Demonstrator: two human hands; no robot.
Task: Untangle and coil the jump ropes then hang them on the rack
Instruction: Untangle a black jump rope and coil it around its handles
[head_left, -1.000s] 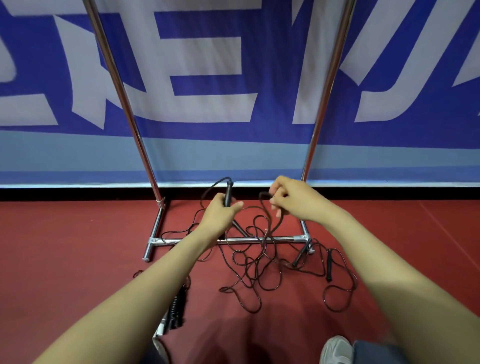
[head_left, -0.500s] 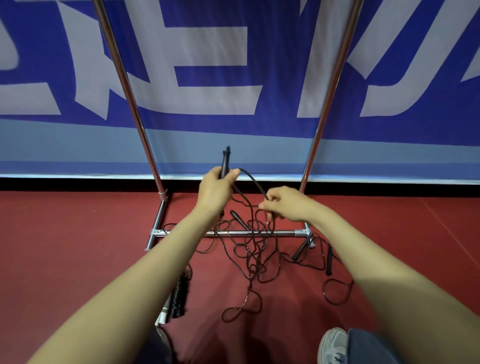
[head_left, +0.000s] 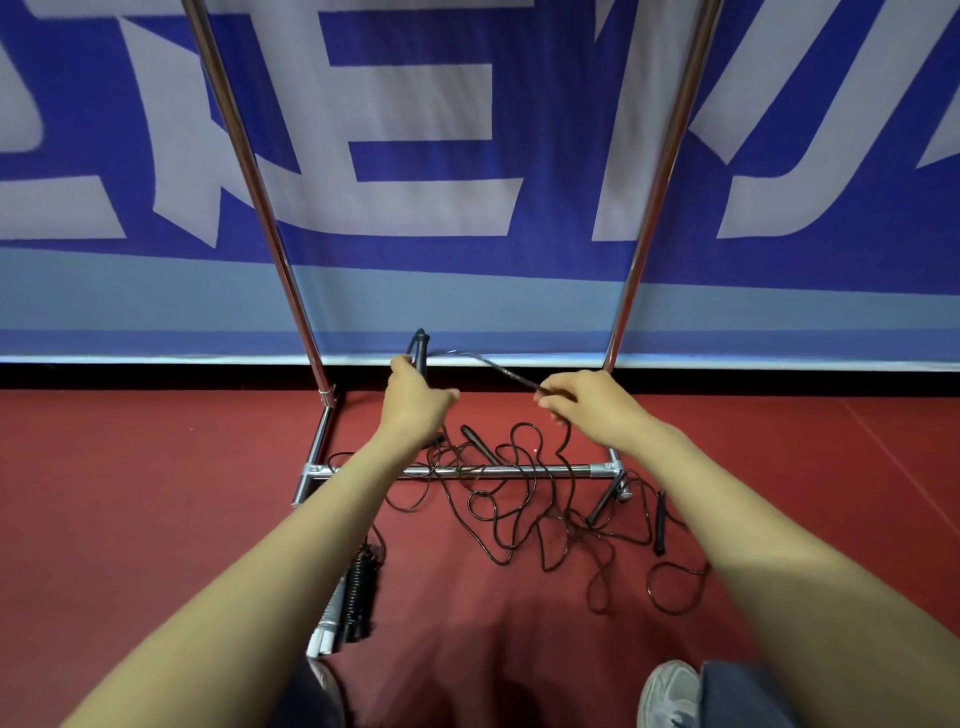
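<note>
Mid-untangle, drawing one rope free. Gripping the jump-rope handle (head_left: 420, 349) upright in the clenched left hand (head_left: 415, 410); pinching its cord (head_left: 498, 368), taut, in the right hand (head_left: 587, 405) at 3 o'clock. Leaving the remaining tangle of jump ropes (head_left: 524, 499) on the floor at 6 o'clock, draped over the rack base bar (head_left: 467, 471). Coiled bundle (head_left: 358, 587) at 7 o'clock. Next, probably: feed cord through the pinch, lift clear of bar snags. Versus 0.5 s back: hands wider apart, slack loop pulled straight.
</note>
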